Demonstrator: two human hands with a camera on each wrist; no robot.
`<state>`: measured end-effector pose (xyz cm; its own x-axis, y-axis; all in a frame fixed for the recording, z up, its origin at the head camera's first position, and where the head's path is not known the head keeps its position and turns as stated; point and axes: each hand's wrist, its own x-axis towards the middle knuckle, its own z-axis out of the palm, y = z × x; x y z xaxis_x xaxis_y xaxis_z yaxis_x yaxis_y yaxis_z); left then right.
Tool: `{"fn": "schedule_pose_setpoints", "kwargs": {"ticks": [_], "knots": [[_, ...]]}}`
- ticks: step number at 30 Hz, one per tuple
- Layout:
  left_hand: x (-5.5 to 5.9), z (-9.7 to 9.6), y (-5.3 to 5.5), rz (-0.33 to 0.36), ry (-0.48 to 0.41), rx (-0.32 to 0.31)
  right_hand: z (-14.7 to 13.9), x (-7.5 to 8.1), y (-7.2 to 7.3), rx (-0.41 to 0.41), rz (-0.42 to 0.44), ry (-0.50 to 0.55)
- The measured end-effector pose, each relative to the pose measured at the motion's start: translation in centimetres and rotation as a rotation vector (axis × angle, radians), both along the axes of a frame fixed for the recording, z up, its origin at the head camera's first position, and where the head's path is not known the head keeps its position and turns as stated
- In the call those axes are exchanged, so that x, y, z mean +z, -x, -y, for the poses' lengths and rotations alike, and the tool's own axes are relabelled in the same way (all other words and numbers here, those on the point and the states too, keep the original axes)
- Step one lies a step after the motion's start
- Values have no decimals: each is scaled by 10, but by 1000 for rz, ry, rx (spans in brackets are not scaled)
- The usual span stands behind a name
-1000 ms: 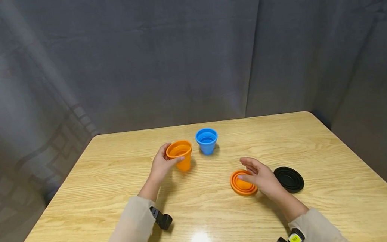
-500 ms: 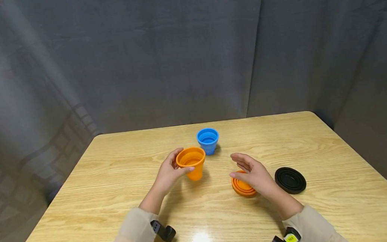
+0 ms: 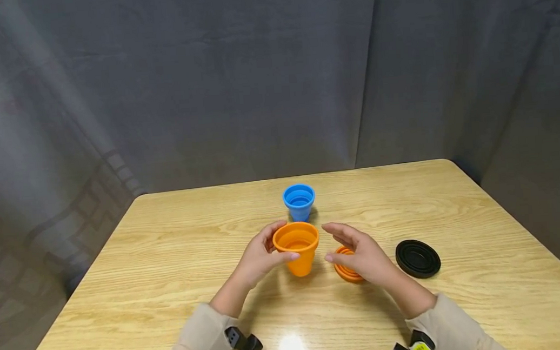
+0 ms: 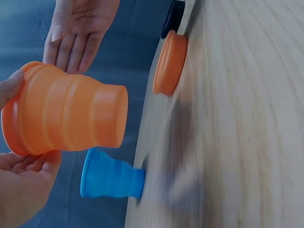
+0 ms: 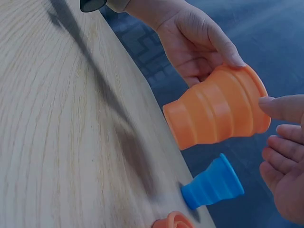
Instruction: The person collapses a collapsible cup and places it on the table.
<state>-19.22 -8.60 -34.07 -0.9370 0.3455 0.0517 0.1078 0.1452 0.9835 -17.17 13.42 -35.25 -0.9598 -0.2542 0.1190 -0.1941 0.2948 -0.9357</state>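
Observation:
An extended orange collapsible cup (image 3: 301,257) is held upright above the table by my left hand (image 3: 260,257), thumb and fingers at its rim. The left wrist view shows the ribbed wall of this orange cup (image 4: 71,111) and a gap between its base and the wood. Close to the cup's right side is my right hand (image 3: 363,253), its fingers extended and apart from the thumb, holding nothing. Beneath that hand lies a flattened orange collapsible cup (image 3: 344,271), partly hidden by it. Behind the held cup stands an extended blue collapsible cup (image 3: 299,201).
A flattened black collapsible cup (image 3: 417,258) lies right of my right hand. The wooden table (image 3: 168,248) reaches back to a grey curtain (image 3: 254,90). Each sleeve cuff carries a small black camera (image 3: 248,346).
My left hand has carried the orange cup rightward and toward me, in front of the blue cup. My right hand has shifted left toward it. The other cups stay in place.

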Motion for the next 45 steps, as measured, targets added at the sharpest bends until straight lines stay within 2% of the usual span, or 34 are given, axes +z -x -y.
{"fn": "schedule_pose_setpoints", "kwargs": {"ticks": [4, 9, 16, 20, 26, 28, 31, 34, 37, 41, 45], "knots": [[-12, -3, 4, 2, -14, -38, 1, 1, -3, 12, -26, -34], [-17, -7, 3, 45, -32, -74, 1, -3, -5, 52, -89, -69], [-20, -13, 2, 91, -27, -95, -1, -7, -6, 97, -341, -241], [-20, -15, 3, 93, -7, -133, -2, -7, -6, 113, -382, -269], [-18, -12, 2, 40, 131, -217, -7, -6, -5, 164, -319, -268], [-18, -9, 2, 12, 165, -249, -10, -6, -5, 195, -269, -244], [-17, -5, 2, -36, 171, -290, -14, -7, -4, 228, -172, -174], [-16, -3, 2, -77, 140, -317, -18, -10, -2, 262, -78, -55], [-15, -2, 3, -105, 113, -330, -22, -13, -1, 304, -19, 86], [-14, -2, 2, -145, 66, -357, -26, -16, 0, 366, 1, 198], [-14, -2, 1, -173, -52, -423, -28, -16, 0, 423, 18, 265]]}}
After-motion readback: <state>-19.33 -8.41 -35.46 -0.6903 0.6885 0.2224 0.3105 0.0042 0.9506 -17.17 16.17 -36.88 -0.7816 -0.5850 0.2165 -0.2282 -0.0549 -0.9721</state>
